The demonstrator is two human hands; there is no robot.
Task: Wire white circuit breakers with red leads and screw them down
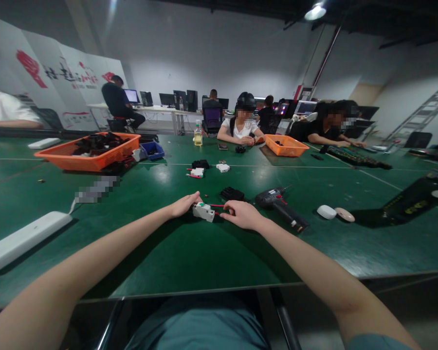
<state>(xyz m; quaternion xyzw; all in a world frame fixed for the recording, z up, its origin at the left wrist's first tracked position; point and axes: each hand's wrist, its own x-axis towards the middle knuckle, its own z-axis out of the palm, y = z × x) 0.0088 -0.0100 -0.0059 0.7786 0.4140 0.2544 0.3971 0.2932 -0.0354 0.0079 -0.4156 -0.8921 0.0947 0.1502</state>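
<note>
A small white circuit breaker (203,211) lies on the green table (190,253) between my hands. My left hand (184,204) rests on its left end with fingers curled against it. My right hand (243,214) pinches a thin red wire (216,205) at the breaker's right side. A black block (232,194) sits just behind my right hand. A black cordless screwdriver (279,204) lies to the right of it.
Two more white breakers (197,171) (223,167) lie further back. An orange basket (89,150) of black parts stands at the left, another orange basket (285,145) far right of middle. A white power strip (22,240) lies at the left edge. Other people sit across the table.
</note>
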